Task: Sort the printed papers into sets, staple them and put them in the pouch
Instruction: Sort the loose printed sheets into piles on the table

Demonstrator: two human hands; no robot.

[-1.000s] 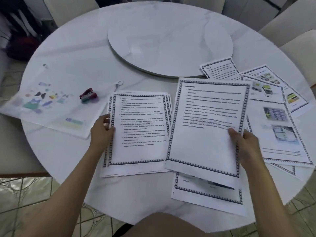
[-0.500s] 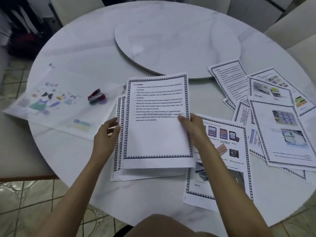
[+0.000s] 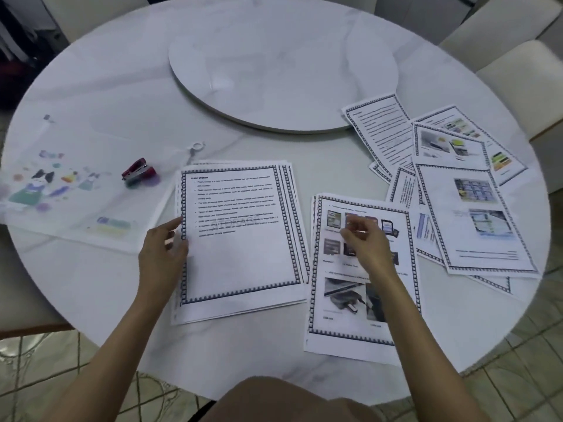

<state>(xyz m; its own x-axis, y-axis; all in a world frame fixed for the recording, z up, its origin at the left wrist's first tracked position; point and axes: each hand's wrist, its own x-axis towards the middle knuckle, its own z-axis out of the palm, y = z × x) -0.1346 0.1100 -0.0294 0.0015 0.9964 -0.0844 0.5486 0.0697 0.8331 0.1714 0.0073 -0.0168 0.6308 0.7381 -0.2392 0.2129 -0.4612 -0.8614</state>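
Since the stack (image 3: 243, 254) at 6 o'clock is light, limp and slippery, I'd lift it by an edge; my left hand (image 3: 163, 254) rests relaxed against its 9 o'clock side, my right hand (image 3: 365, 242) hangs loosely bent, empty, over the photo sheet (image 3: 335, 327) at 5. The pouch (image 3: 76, 214) at 9 lies flat, seemingly paperless, stapler (image 3: 138, 175) atop it.

White marbled table (image 3: 115, 95), red stapler (image 3: 138, 171), dark-bordered white papers (image 3: 243, 260).
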